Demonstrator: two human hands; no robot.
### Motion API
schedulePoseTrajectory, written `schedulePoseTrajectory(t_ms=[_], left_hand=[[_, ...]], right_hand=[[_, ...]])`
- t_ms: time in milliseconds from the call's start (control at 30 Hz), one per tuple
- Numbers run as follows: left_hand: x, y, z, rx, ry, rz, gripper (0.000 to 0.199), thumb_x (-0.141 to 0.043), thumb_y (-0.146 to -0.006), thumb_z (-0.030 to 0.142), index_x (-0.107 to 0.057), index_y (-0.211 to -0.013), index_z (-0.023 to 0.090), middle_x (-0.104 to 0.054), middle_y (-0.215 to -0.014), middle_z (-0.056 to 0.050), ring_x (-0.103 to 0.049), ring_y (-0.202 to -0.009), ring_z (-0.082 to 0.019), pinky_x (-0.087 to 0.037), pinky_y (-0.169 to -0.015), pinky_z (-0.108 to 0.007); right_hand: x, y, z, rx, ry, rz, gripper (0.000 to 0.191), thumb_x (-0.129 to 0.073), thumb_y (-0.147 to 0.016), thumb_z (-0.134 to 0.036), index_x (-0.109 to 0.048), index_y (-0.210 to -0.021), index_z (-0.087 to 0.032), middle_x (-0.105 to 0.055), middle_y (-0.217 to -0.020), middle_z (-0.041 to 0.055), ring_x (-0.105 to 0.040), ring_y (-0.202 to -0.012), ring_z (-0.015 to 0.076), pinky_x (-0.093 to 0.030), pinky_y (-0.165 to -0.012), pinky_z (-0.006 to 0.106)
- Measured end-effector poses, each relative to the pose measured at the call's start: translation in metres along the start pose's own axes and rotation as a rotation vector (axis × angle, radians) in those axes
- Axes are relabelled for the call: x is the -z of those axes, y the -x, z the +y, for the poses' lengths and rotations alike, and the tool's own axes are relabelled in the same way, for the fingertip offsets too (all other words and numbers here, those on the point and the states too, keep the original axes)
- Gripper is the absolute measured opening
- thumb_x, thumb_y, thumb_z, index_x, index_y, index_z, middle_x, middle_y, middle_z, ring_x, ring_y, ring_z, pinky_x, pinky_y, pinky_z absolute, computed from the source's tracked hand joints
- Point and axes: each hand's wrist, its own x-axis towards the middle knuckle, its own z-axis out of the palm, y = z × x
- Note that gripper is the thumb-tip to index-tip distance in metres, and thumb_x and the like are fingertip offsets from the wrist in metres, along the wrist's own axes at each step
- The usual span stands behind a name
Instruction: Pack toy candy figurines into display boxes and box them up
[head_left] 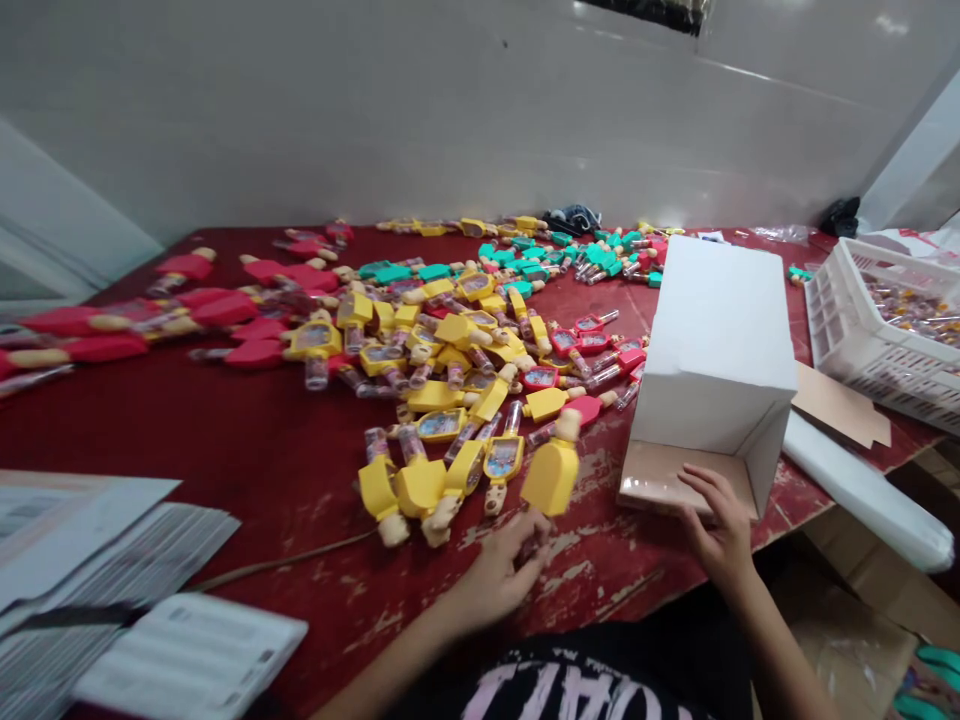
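Note:
My left hand (510,565) is closed round the clear tube end of a yellow toy (553,476), whose flat yellow body and beige top point up and away from me. Fingers apart, my right hand (718,525) rests at the lower open side of a white box (720,320) and holds nothing. The box's opening faces me, with its brown inner floor showing. Left of the box lies a pile of yellow toys (442,395) with clear tubes. Several of them lie in a row just beyond my left hand.
Red toys (217,305) spread to the left, green ones (525,262) at the back. A white basket (847,310) of small items, a brown cardboard piece (840,405) and a plastic-wrapped roll (870,500) are on the right. Paper stacks (187,655) lie at the near left of the red table (285,460).

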Motion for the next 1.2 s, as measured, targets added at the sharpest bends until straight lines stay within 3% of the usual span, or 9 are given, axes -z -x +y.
schedulePoseTrajectory(t_ms=[133, 233, 367, 500, 633, 800, 933, 1067, 1200], left_hand=[[-0.009, -0.015, 0.024, -0.276, 0.041, -0.198, 0.018, -0.031, -0.082, 0.029, -0.044, -0.072, 0.019, -0.052, -0.079, -0.004, -0.05, -0.073, -0.015, -0.045, -0.067, -0.026], [-0.012, -0.036, 0.026, -0.153, -0.147, -0.044, 0.014, -0.03, -0.078, 0.021, -0.044, -0.075, 0.019, -0.051, -0.081, -0.006, -0.051, -0.076, -0.017, -0.046, -0.073, -0.031], [0.001, -0.05, 0.0, 0.088, -0.342, 0.14, 0.024, -0.028, -0.078, 0.017, -0.046, -0.093, 0.015, -0.05, -0.096, -0.013, -0.053, -0.089, -0.026, -0.044, -0.083, -0.043], [0.016, -0.039, -0.02, 0.222, -0.505, 0.106, 0.039, -0.026, -0.081, 0.017, -0.045, -0.115, 0.012, -0.05, -0.117, -0.02, -0.057, -0.094, -0.032, -0.045, -0.082, -0.05], [0.029, -0.039, -0.006, 0.22, -0.679, 0.052, 0.045, -0.034, -0.089, 0.036, -0.038, -0.128, 0.013, -0.051, -0.125, -0.017, -0.053, -0.108, -0.034, -0.043, -0.09, -0.048], [0.043, -0.093, 0.014, 0.2, -0.802, 0.215, 0.043, -0.033, -0.091, 0.046, -0.044, -0.119, 0.015, -0.057, -0.112, -0.013, -0.053, -0.106, -0.028, -0.043, -0.091, -0.037], [0.036, -0.139, 0.002, 0.245, -0.862, 0.158, 0.044, -0.048, -0.084, 0.039, -0.047, -0.117, 0.009, -0.054, -0.109, -0.02, -0.055, -0.099, -0.036, -0.046, -0.082, -0.045], [0.025, -0.152, -0.014, 0.24, -0.878, 0.122, 0.041, -0.043, -0.083, 0.027, -0.046, -0.118, 0.005, -0.051, -0.108, -0.024, -0.055, -0.096, -0.039, -0.046, -0.078, -0.047], [0.026, -0.151, -0.023, 0.177, -0.792, 0.1, 0.038, -0.036, -0.084, 0.031, -0.052, -0.111, 0.008, -0.053, -0.105, -0.021, -0.053, -0.098, -0.037, -0.044, -0.085, -0.05]], right_hand=[[-0.002, -0.007, 0.001, -0.011, 0.108, -0.156, 0.051, -0.047, -0.088, -0.049, -0.048, -0.129, -0.019, -0.056, -0.124, 0.0148, -0.053, -0.115, 0.0274, -0.046, -0.093, 0.042], [-0.01, -0.006, 0.017, -0.021, 0.539, -0.179, 0.063, -0.05, -0.084, -0.054, -0.047, -0.13, -0.012, -0.052, -0.128, 0.0214, -0.044, -0.121, 0.0364, -0.035, -0.099, 0.052], [-0.012, 0.006, 0.03, -0.021, 0.779, -0.138, 0.034, -0.053, -0.084, -0.028, -0.059, -0.115, -0.014, -0.063, -0.108, 0.0147, -0.054, -0.097, 0.0286, -0.038, -0.086, 0.041], [-0.01, 0.025, 0.027, 0.013, 0.807, -0.104, 0.028, -0.056, -0.083, -0.034, -0.064, -0.105, -0.017, -0.063, -0.09, 0.0098, -0.051, -0.08, 0.0248, -0.036, -0.074, 0.037], [-0.017, 0.048, 0.025, 0.065, 0.828, -0.037, 0.037, -0.052, -0.086, -0.045, -0.064, -0.103, -0.014, -0.063, -0.09, 0.0118, -0.05, -0.08, 0.026, -0.036, -0.074, 0.039], [-0.023, 0.069, 0.024, 0.069, 0.8, -0.045, 0.04, -0.049, -0.089, -0.046, -0.063, -0.108, -0.013, -0.064, -0.096, 0.0128, -0.052, -0.081, 0.0254, -0.037, -0.076, 0.039], [-0.021, 0.075, 0.023, 0.03, 0.752, -0.072, 0.036, -0.044, -0.092, -0.039, -0.062, -0.111, -0.015, -0.065, -0.104, 0.0125, -0.055, -0.087, 0.0247, -0.039, -0.08, 0.039], [-0.023, 0.084, 0.02, 0.032, 0.719, -0.04, 0.038, -0.044, -0.092, -0.033, -0.055, -0.123, -0.014, -0.064, -0.113, 0.0124, -0.056, -0.1, 0.0251, -0.037, -0.088, 0.039], [-0.028, 0.092, 0.017, -0.003, 0.715, -0.027, 0.051, -0.046, -0.09, -0.029, -0.04, -0.138, -0.015, -0.061, -0.121, 0.0107, -0.053, -0.11, 0.0253, -0.034, -0.097, 0.039]])
